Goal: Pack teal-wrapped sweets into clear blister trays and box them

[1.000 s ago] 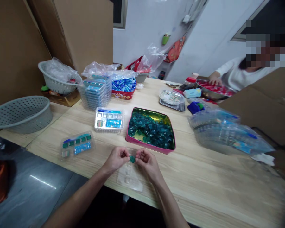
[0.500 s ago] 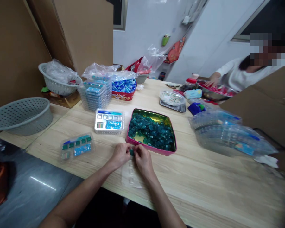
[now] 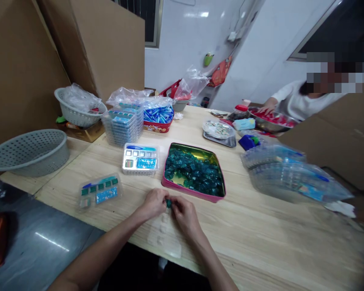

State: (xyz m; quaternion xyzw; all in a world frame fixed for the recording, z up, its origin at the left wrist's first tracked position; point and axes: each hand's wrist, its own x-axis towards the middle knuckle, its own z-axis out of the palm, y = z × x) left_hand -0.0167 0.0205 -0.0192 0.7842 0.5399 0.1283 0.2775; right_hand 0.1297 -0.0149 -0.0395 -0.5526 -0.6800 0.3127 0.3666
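My left hand (image 3: 155,203) and my right hand (image 3: 185,213) meet at the near side of the table, fingertips pinched on a small dark green square piece (image 3: 169,203). Beneath them a clear strip with square marks (image 3: 163,232) lies toward the table's edge. Just beyond, a pink-rimmed tin (image 3: 191,194) holds a heap of similar glossy green pieces (image 3: 197,169). Left of the tin sits a stack of clear blister trays (image 3: 141,159), its top one with a blue pen. Further left, another tray (image 3: 100,191) carries a row of green squares.
At the back left stand stacked trays (image 3: 123,125) and a red tin of blue pens (image 3: 157,121). Grey baskets (image 3: 33,155) line the left edge. Clear packs (image 3: 291,169) lie right. Across the table, a co-worker's hand (image 3: 268,106) reaches into a metal bowl (image 3: 267,124).
Both hands appear slightly lower in view, still together at the green piece. The whole scene has shifted down a little with the camera. The trays and tin stay in place on the table.
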